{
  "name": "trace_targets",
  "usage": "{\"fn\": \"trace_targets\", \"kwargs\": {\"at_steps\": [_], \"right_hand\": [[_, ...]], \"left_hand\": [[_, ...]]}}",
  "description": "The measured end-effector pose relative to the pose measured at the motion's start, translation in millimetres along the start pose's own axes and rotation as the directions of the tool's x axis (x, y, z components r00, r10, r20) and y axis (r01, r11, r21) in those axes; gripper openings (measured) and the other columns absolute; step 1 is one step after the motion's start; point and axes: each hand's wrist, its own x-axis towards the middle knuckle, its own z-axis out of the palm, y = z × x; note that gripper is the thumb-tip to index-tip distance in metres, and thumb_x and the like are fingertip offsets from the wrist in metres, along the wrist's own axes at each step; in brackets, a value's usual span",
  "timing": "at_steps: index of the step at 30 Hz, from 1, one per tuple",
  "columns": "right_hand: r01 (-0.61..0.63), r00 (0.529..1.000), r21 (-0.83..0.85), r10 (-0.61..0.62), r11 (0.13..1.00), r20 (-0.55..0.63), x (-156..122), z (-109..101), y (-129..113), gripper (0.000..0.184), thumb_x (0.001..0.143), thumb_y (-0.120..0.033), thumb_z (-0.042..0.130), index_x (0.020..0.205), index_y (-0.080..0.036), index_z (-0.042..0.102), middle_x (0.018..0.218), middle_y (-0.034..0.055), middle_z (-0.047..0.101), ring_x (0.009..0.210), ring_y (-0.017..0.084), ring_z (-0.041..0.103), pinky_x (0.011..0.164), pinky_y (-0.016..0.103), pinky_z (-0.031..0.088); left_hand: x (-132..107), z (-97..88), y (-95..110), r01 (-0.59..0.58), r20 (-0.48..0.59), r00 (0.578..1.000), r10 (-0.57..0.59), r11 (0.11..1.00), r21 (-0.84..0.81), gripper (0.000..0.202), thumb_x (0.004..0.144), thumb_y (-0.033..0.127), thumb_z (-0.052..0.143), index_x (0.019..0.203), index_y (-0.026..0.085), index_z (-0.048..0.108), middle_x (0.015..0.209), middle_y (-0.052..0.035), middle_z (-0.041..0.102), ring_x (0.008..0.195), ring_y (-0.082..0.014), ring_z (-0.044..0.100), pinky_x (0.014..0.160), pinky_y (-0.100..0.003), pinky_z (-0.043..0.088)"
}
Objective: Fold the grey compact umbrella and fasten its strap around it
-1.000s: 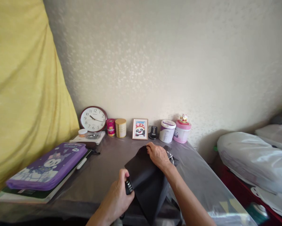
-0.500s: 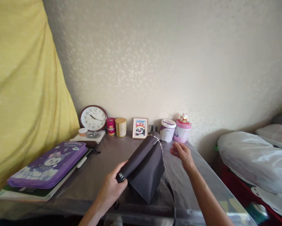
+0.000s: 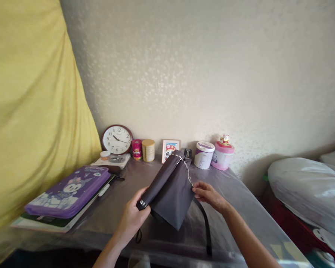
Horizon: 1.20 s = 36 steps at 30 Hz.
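Observation:
A dark grey folding umbrella [image 3: 170,190] is held over the table, its fabric partly wrapped and one loose fold hanging to a point. My left hand [image 3: 135,210] is closed around its near end, by the dark handle with silvery rib tips. At the fold's right edge, my right hand [image 3: 209,194] pinches the fabric beside a black-and-white trim [image 3: 188,173]. A black strap [image 3: 205,221] dangles from the umbrella below my right fingers. A small dark loop hangs under my left hand.
Along the wall stand a round clock [image 3: 117,139], a pink tin [image 3: 137,149], a yellow canister [image 3: 148,150], a panda picture frame [image 3: 167,149] and two tubs [image 3: 204,156]. A purple case [image 3: 69,190] lies on books at left. White plastic bags [image 3: 304,186] sit at right.
My right hand has come down and left, from free beside the umbrella to a pinch on its fabric edge. The umbrella's far end is slightly higher and more to the left.

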Motion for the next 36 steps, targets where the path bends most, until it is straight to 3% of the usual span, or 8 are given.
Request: {"fn": "trace_targets", "kwargs": {"at_steps": [7,12,19,23,29,36], "right_hand": [[0.138,0.989,0.043,-0.135,0.99,-0.056,-7,-1,-14,0.029,0.064,-0.034,0.073,0.08,-0.021,0.053,0.06,-0.0084,0.05,0.047,0.005,0.046,0.043,0.014,0.033],[0.26,0.965,0.126,-0.253,0.957,-0.074,-18,8,-34,0.027,0.066,-0.039,0.071,0.08,-0.021,0.057,0.06,-0.0054,0.054,0.046,0.008,0.048,0.047,0.021,0.044],[0.307,0.948,0.27,-0.267,0.913,-0.174,-21,16,-55,0.03,0.064,-0.034,0.074,0.089,-0.02,0.065,0.066,-0.0019,0.062,0.052,0.009,0.058,0.047,0.018,0.046],[0.342,0.936,0.261,-0.302,0.903,-0.18,-14,23,-65,0.031,0.066,-0.034,0.073,0.092,-0.019,0.068,0.07,0.0008,0.067,0.06,0.012,0.063,0.052,0.02,0.049],[0.398,0.917,0.223,-0.392,0.89,-0.071,4,39,-80,0.03,0.07,-0.036,0.068,0.095,-0.019,0.068,0.079,0.0042,0.071,0.079,0.018,0.067,0.061,0.024,0.052],[0.301,0.94,0.248,-0.33,0.921,0.084,36,60,-84,0.031,0.069,-0.029,0.069,0.097,-0.017,0.063,0.095,0.0085,0.07,0.091,0.022,0.066,0.073,0.031,0.055]], "left_hand": [[3,0.8,-10,-0.068,0.009,0.998,0.069,0.996,-0.049,0.049,0.065,0.016,0.049,0.114,0.018,0.056,0.093,0.0,0.067,0.086,-0.0178,0.063,0.077,-0.025,0.047],[2,4.5,-13,-0.078,0.064,0.995,0.082,0.996,-0.05,0.047,0.067,0.016,0.051,0.114,0.019,0.055,0.097,-0.0012,0.068,0.088,-0.0183,0.062,0.078,-0.027,0.046],[0,14.3,-12,-0.074,0.117,0.99,0.081,0.995,-0.06,0.047,0.066,0.016,0.057,0.113,0.02,0.056,0.11,-0.0038,0.066,0.104,-0.0203,0.059,0.092,-0.031,0.042],[-3,17.7,-10,-0.076,0.152,0.985,0.086,0.995,-0.072,0.047,0.065,0.019,0.061,0.112,0.02,0.057,0.112,-0.0044,0.066,0.106,-0.0219,0.058,0.095,-0.033,0.041],[-9,20.0,-8,-0.084,0.24,0.966,0.099,0.994,-0.073,0.045,0.07,0.029,0.065,0.112,0.017,0.056,0.11,-0.0066,0.067,0.103,-0.0238,0.06,0.091,-0.033,0.045],[-15,21.3,1,-0.17,0.282,0.937,0.207,0.974,-0.152,0.034,0.082,0.037,0.052,0.112,0.022,0.058,0.113,-0.0026,0.066,0.105,-0.0209,0.058,0.092,-0.027,0.043]]}}
